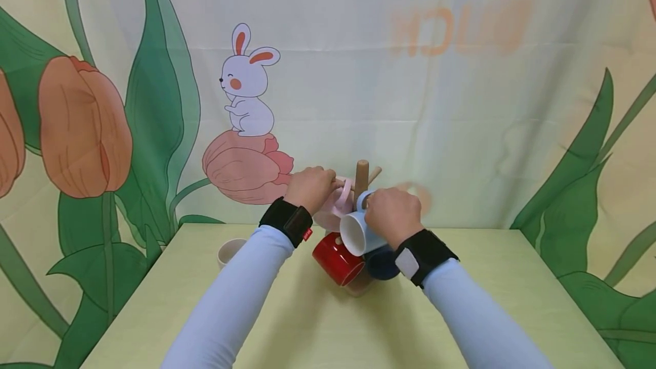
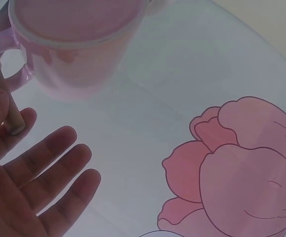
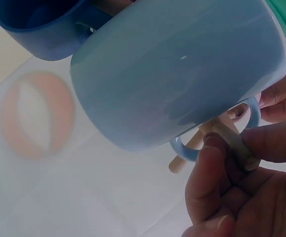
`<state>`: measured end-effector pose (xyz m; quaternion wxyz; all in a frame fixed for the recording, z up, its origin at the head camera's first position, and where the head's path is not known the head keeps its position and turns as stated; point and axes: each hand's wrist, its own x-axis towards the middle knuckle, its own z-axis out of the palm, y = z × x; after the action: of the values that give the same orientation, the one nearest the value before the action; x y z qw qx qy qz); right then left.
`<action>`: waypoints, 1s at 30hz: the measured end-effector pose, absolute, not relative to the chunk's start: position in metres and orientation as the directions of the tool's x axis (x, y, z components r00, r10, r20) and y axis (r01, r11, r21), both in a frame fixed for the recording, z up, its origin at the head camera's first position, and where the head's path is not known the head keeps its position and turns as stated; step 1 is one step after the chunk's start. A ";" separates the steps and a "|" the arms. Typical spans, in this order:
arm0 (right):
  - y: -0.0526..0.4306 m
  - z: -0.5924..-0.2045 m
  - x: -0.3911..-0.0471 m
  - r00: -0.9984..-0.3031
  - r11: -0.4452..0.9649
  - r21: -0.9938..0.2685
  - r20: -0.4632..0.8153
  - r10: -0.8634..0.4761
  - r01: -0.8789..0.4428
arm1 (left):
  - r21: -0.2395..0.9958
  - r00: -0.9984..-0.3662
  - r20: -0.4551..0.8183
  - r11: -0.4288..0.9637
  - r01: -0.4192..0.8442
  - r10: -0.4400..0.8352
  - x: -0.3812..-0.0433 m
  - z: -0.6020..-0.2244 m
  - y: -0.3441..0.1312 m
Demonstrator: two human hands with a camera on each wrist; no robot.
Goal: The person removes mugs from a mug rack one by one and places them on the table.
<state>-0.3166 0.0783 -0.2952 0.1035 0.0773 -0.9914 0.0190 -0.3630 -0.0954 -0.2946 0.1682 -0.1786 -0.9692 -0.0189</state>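
Observation:
A wooden mug tree stands on the table with mugs hanging from its pegs. With thumb and index finger my left hand pinches the end of one peg; the other fingers are spread. The handle of a pink mug loops round that peg. My right hand pinches another peg, which passes through the handle of a light blue mug. Below them hang a glossy red mug and a dark blue mug. The tree's base is mostly hidden behind the mugs.
A pale cup stands on the table at the left, partly behind my left forearm. The pale yellow table ends at a printed curtain with tulips and a rabbit.

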 end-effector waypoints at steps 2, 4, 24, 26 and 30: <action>0.080 -0.295 -0.318 -0.966 0.987 -0.024 0.209 -0.151 -0.159 | -0.033 -0.879 0.336 0.937 0.348 0.339 -0.362 -0.295 -0.095; 0.081 -0.295 -0.319 -0.965 0.986 -0.031 0.213 -0.152 -0.162 | -0.041 -0.878 0.340 0.938 0.344 0.337 -0.361 -0.296 -0.095; 0.095 -0.297 -0.329 -0.962 0.982 -0.100 0.240 -0.130 -0.158 | -0.118 -0.873 0.390 0.956 0.269 0.293 -0.352 -0.302 -0.091; 0.096 -0.296 -0.330 -0.961 0.980 -0.107 0.240 -0.136 -0.165 | -0.126 -0.870 0.396 0.956 0.265 0.293 -0.352 -0.302 -0.091; 0.097 -0.295 -0.331 -0.965 0.979 -0.114 0.222 -0.141 -0.169 | -0.122 -0.867 0.404 0.957 0.264 0.291 -0.351 -0.303 -0.091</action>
<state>-0.3315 0.0975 -0.2950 0.1071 0.0783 -0.9889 0.0663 -0.3510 -0.0911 -0.3034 0.2139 -0.1438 -0.9657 0.0314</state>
